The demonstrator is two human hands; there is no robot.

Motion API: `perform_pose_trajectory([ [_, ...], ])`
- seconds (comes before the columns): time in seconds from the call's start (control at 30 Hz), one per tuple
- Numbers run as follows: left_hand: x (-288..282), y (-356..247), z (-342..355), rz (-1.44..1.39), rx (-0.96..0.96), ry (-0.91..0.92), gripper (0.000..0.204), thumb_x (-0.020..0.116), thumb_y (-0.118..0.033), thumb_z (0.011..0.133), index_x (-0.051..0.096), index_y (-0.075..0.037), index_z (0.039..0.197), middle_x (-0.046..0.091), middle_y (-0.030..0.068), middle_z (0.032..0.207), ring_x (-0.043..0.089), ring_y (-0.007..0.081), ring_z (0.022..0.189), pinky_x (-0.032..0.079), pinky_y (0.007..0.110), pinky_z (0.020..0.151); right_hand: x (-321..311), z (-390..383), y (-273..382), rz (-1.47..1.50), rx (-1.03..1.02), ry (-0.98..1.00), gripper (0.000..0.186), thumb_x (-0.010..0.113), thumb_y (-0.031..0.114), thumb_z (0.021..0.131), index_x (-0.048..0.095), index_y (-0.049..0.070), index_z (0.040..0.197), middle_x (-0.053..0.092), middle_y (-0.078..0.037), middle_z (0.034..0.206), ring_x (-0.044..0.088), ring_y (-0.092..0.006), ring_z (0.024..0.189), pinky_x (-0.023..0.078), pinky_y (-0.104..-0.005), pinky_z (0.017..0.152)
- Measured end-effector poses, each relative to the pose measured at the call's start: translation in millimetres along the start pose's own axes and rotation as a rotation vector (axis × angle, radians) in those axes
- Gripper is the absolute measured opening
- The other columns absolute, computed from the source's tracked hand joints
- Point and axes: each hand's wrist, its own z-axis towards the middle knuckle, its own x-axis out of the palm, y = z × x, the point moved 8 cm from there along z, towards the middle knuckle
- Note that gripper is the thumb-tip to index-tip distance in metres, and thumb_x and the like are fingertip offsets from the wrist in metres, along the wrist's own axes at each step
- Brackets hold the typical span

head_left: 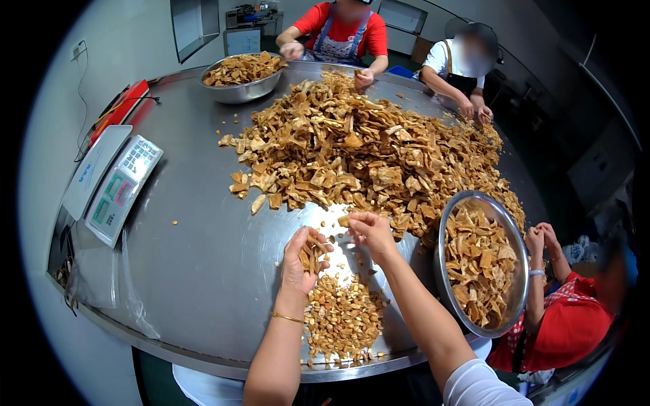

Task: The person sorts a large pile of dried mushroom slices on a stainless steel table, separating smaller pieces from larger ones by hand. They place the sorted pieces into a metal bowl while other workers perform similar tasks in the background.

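My left hand (298, 260), with a gold bangle on the wrist, is curled round several dried brown pieces (313, 252). Just to its right, my right hand (369, 237) pinches a small brown piece (344, 222) between thumb and fingers, near the front of a large pile of dried brown slices (352, 155). Beneath and between my forearms lies a spread of small tan bits (342, 318) on the steel table (203, 264). A steel bowl of dried slices (477, 264) stands right beside my right arm.
A white scale (118, 186), a red object (118, 101) and clear plastic bags (108, 277) lie at the left. A second filled bowl (244, 80) stands at the back. Co-workers (345, 40), (460, 68) work across the table; another person (562, 318) works at the right.
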Motion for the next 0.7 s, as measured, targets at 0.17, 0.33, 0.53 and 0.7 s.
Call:
perform_pose_trajectory([
  [0.17, -7, 18, 1, 0.377, -0.018, -0.098, 0.018, 0.063, -0.015, 0.072, 0.05, -0.004, 0.075, 0.05, 0.0016, 0.059, 0.047, 0.006, 0.045, 0.034, 0.015, 0.031, -11, -48, -9, 0.214, 0.113, 0.037, 0.022, 0.057, 0.009, 0.075, 0.053, -0.001, 0.094, 0.057, -0.007, 0.079, 0.054, -0.0111, 0.059, 0.045, -0.02, 0.049],
  [0.33, 4, 37, -3, 0.531, -0.154, 0.012, 0.014, 0.062, -0.011, 0.072, 0.053, -0.001, 0.079, 0.052, 0.0024, 0.063, 0.047, 0.006, 0.045, 0.034, 0.014, 0.031, -12, -59, -18, 0.162, 0.051, 0.1, 0.02, 0.057, 0.01, 0.076, 0.055, -0.001, 0.093, 0.055, -0.003, 0.07, 0.051, -0.0073, 0.056, 0.043, -0.0182, 0.048],
  [0.53, 9, 44, -8, 0.392, -0.213, 0.048, 0.016, 0.061, -0.008, 0.073, 0.05, -0.001, 0.082, 0.052, 0.0036, 0.064, 0.047, 0.0069, 0.045, 0.034, 0.014, 0.032, -7, -56, -24, 0.4, 0.074, 0.127, 0.02, 0.056, 0.01, 0.076, 0.053, -0.001, 0.092, 0.052, -0.001, 0.066, 0.047, -0.0055, 0.052, 0.042, -0.0171, 0.046],
  [0.7, 7, 47, -6, 0.506, -0.123, 0.001, 0.013, 0.058, -0.008, 0.074, 0.051, 0.001, 0.081, 0.052, 0.0027, 0.061, 0.046, 0.0059, 0.045, 0.035, 0.015, 0.034, -14, -53, -29, 0.341, 0.052, 0.044, 0.014, 0.056, 0.009, 0.076, 0.055, 0.0, 0.086, 0.052, 0.0, 0.064, 0.046, -0.0041, 0.051, 0.04, -0.0162, 0.045],
])
